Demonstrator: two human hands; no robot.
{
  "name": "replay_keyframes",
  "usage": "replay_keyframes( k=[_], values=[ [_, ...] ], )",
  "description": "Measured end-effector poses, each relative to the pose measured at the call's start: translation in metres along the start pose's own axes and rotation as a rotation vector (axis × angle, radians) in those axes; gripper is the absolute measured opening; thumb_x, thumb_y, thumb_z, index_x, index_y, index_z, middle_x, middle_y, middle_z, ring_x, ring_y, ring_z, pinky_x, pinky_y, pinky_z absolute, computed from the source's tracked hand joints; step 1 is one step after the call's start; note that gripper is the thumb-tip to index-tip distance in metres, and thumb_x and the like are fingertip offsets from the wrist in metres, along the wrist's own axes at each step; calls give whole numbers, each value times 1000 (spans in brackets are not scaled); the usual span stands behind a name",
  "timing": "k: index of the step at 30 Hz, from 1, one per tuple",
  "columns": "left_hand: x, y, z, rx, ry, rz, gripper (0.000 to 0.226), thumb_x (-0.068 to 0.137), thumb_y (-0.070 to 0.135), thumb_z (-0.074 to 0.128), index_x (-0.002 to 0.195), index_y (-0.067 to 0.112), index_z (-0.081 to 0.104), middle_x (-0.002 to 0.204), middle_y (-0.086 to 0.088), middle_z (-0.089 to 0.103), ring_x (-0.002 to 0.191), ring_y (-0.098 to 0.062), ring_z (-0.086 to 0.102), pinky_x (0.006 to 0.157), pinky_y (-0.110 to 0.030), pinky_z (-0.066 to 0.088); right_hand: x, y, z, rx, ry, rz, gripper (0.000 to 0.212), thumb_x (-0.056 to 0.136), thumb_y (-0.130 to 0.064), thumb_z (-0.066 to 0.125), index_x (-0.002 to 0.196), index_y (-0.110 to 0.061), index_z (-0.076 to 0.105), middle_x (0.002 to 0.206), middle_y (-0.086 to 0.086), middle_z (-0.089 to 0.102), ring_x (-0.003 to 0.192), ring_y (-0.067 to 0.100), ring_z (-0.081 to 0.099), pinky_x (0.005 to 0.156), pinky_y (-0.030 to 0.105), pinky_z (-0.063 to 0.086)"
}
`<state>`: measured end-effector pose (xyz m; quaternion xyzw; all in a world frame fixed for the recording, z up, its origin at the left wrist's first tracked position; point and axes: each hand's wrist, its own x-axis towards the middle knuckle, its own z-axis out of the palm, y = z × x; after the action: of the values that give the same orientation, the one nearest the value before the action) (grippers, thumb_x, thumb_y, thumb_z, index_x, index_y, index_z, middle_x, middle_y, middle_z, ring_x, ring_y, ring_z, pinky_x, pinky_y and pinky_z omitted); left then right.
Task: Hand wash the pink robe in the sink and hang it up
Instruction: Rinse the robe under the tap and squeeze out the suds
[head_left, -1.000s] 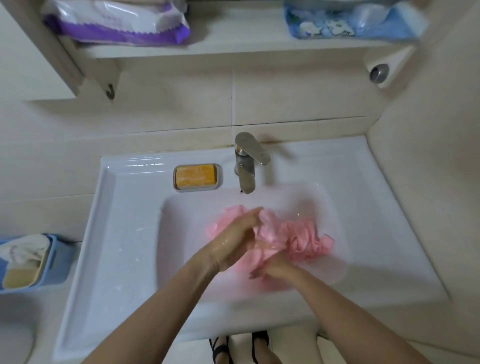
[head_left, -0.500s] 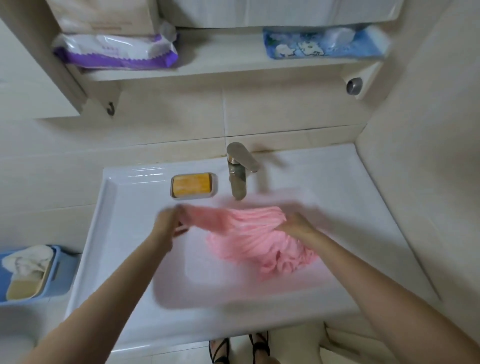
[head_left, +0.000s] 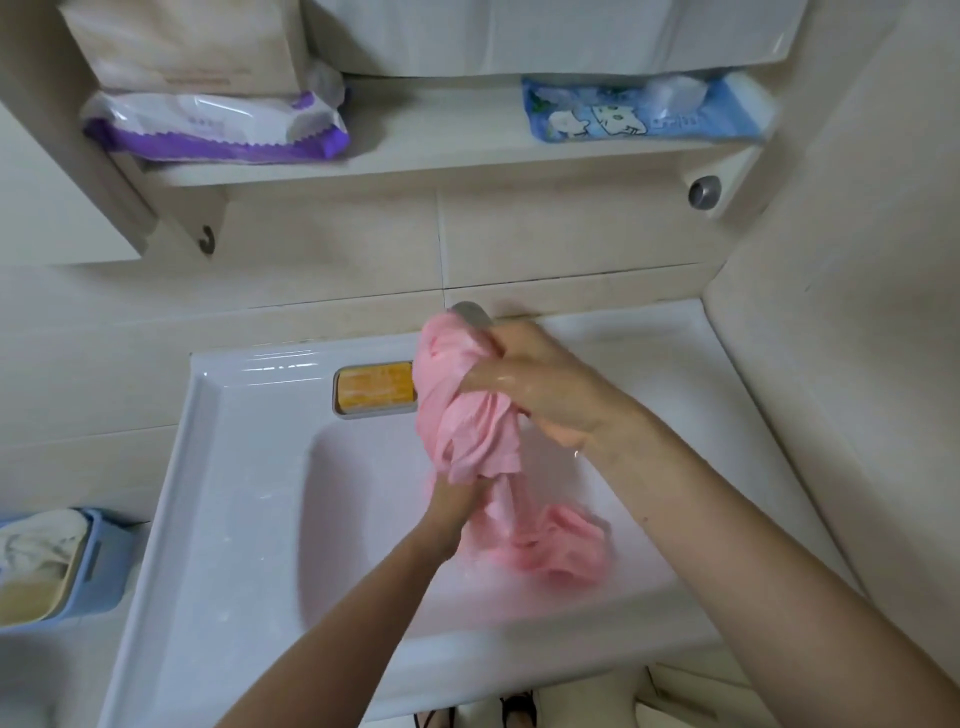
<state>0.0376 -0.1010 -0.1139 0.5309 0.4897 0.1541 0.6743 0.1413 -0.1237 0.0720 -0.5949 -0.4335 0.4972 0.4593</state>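
The wet pink robe (head_left: 465, 415) hangs bunched above the white sink (head_left: 249, 519). My right hand (head_left: 540, 384) grips its upper part in front of the faucet (head_left: 470, 312), which is mostly hidden. My left hand (head_left: 452, 506) is closed around the robe lower down. The robe's tail (head_left: 561, 551) rests in the basin.
An orange soap bar in a dish (head_left: 375, 388) sits on the sink ledge, left of the robe. A blue basket (head_left: 62, 561) stands at the left. Wipe packs, purple (head_left: 218, 127) and blue (head_left: 639, 111), lie on the shelf above. A wall rises close at the right.
The robe was spread between both hands low over the basin; now my right hand has lifted it up by the faucet, and my left hand has shifted right to grip below it.
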Motion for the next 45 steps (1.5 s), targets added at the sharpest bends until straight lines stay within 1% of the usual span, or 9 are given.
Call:
replay_keyframes(
  k=[4, 9, 15, 17, 20, 27, 32, 40, 45],
  values=[
    [-8, 26, -20, -606, 11, -39, 40, 86, 39, 54, 115, 11, 60, 105, -8, 69, 96, -22, 63, 87, -37, 50, -5, 20, -53, 279, 122, 44, 39, 61, -12, 76, 98, -4, 66, 97, 14, 63, 89, 23, 61, 77, 31, 44],
    [-10, 24, -37, -1050, 64, -210, 39, 97, 20, 26, 111, 3, 58, 103, -16, 66, 99, -32, 58, 92, -45, 45, -17, 122, -73, 449, 268, 330, 17, 56, 7, 74, 62, -9, 75, 64, 8, 69, 52, 12, 65, 50, 19, 51],
    [14, -42, -4, -1102, 278, -461, 30, 95, 7, 29, 85, 4, 57, 74, -12, 67, 73, -25, 64, 81, -35, 53, -10, 258, -36, 615, 365, 728, 66, 55, -10, 86, 114, 1, 60, 82, 18, 71, 64, 26, 70, 54, 33, 56],
    [18, -67, -4, -1005, 353, -585, 28, 97, -3, 35, 73, 5, 47, 44, 1, 61, 48, -10, 61, 50, -16, 52, -12, 295, -27, 491, 479, 810, 50, 71, 3, 75, 118, 6, 60, 71, 13, 71, 58, 22, 68, 54, 31, 56],
    [30, -116, -10, -792, 355, -717, 21, 94, 16, 43, 93, 3, 59, 75, -15, 68, 79, -29, 61, 63, -36, 59, -20, 323, -22, 160, 507, 819, 65, 63, -19, 85, 120, -3, 61, 96, 11, 71, 87, 23, 66, 78, 31, 52],
    [29, -72, -71, 1036, -17, -383, 115, 69, 62, 70, 150, 26, -3, 155, -13, -2, 141, -35, 7, 109, -52, 24, -13, 292, -45, -581, 105, 557, 133, 39, -70, 71, 151, -25, 14, 156, 9, 12, 143, 26, 15, 114, 41, 16],
    [76, -81, -45, 1169, -250, 38, 139, 54, 68, 75, 147, 27, -20, 156, -7, -21, 144, -33, -10, 112, -62, 7, 50, 300, -33, -869, -93, 255, 134, 41, -73, 66, 144, -43, -13, 156, -7, -24, 146, 22, -13, 117, 50, 5],
    [94, -117, -37, 951, -94, 137, 134, 49, 73, 70, 151, 17, 2, 142, -7, 37, 126, -29, 42, 98, -41, 42, 67, 318, -25, -819, -95, 270, 99, 71, -45, 73, 149, -38, 13, 151, -1, 31, 127, 27, 44, 100, 39, 40],
    [63, -135, -35, 1077, -21, 81, 109, 45, 89, 35, 139, 37, 20, 153, -10, 5, 139, -33, 16, 108, -49, 28, 17, 344, -17, -1001, 50, 132, 73, 66, -77, 49, 128, -39, 48, 137, 13, 43, 115, 36, 48, 90, 50, 48]
  ],
)
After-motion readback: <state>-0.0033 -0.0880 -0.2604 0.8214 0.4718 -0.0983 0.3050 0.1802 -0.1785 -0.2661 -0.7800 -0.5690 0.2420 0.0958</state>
